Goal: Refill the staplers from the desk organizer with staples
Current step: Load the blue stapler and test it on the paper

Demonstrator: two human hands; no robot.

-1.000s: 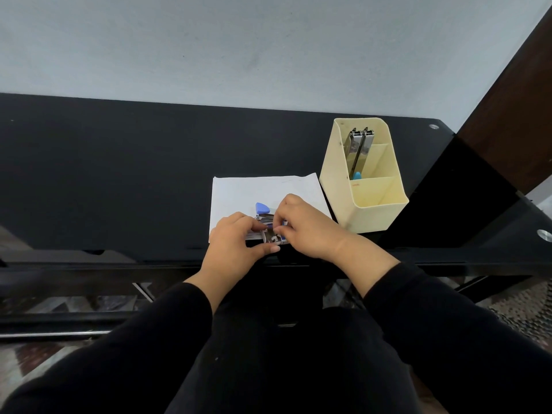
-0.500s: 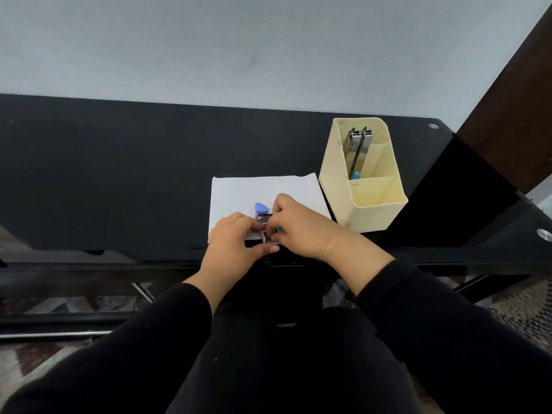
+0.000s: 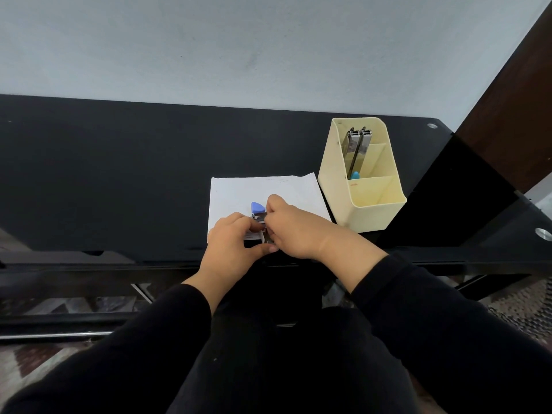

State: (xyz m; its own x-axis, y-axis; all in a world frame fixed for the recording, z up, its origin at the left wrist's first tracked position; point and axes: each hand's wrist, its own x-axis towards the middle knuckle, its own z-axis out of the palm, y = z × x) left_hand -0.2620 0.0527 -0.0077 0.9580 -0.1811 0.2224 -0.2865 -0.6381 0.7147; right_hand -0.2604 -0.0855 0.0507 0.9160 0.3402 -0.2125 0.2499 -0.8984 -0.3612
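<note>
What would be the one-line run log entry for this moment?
left hand: grips blue stapler | right hand: pinches its metal part | under: white paper | organizer: second stapler inside

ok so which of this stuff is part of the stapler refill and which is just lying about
In the job: blue stapler, gripped by the left hand and right hand; second stapler standing in the desk organizer.
Lying about: white paper under the hands; black desk.
</note>
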